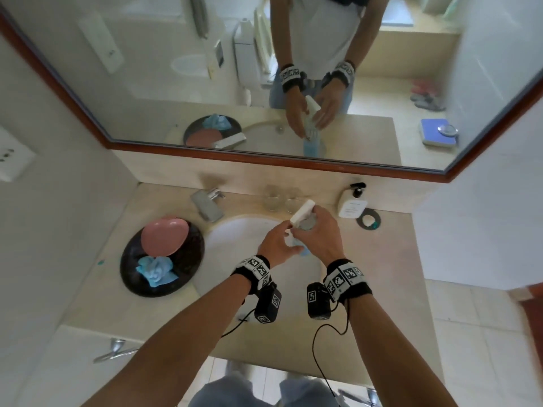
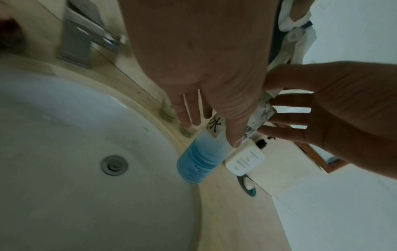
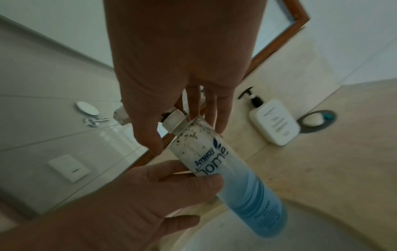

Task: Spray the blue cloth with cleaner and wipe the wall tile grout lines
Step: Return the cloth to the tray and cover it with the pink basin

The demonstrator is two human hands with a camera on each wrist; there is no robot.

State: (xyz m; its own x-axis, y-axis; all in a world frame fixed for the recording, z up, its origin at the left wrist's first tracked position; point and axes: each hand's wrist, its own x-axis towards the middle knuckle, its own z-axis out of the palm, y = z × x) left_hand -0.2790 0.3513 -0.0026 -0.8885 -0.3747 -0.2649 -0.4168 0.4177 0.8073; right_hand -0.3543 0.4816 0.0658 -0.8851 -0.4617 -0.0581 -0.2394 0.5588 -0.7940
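Observation:
The spray bottle [image 1: 302, 212], white at the top and blue at the bottom, is tilted over the sink basin [image 1: 235, 239]. My left hand [image 1: 282, 245] grips its body, thumb and fingers curled round it [image 2: 212, 134]. My right hand [image 1: 317, 227] sits at the bottle's neck, its straight, spread fingers [image 2: 285, 118] lying against the bottle. In the right wrist view the white collar [image 3: 174, 122] lies between the right thumb and fingers. The crumpled blue cloth [image 1: 155, 270] lies in a black tray [image 1: 188, 277] left of the basin, away from both hands.
A pink dish [image 1: 164, 236] shares the black tray. Behind the basin stand the faucet [image 1: 207, 202], two glasses [image 1: 279, 199], a white pump bottle [image 1: 351, 205] and a grey ring dish [image 1: 368, 220]. A wood-framed mirror [image 1: 264, 160] hangs above, and tiled walls close in both sides.

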